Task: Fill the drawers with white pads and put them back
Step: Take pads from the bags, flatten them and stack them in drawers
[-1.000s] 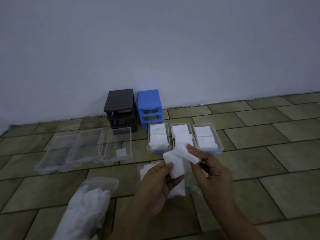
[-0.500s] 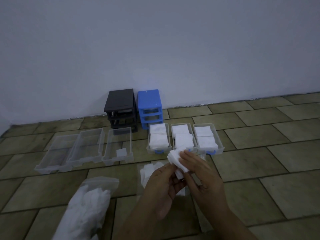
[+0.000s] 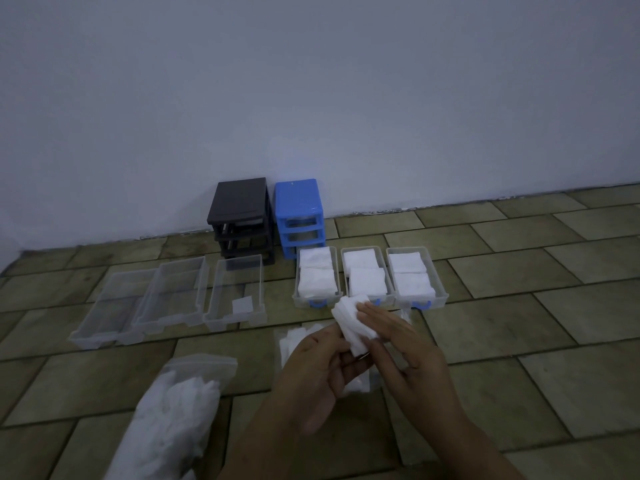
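While both hands, left hand (image 3: 320,368) and right hand (image 3: 403,344), pinch the small stack of white cotton pads (image 3: 351,318), it has closed from fanned to squared, ready for a clear plastic drawer (image 3: 235,289).

Open tiled floor (image 3: 540,327) right of the filled drawers (image 3: 369,278).

pads (image 3: 318,278) in right drawers (image 3: 439,295), cabinets (image 3: 300,213) behind (against wall (image 3: 311,98))
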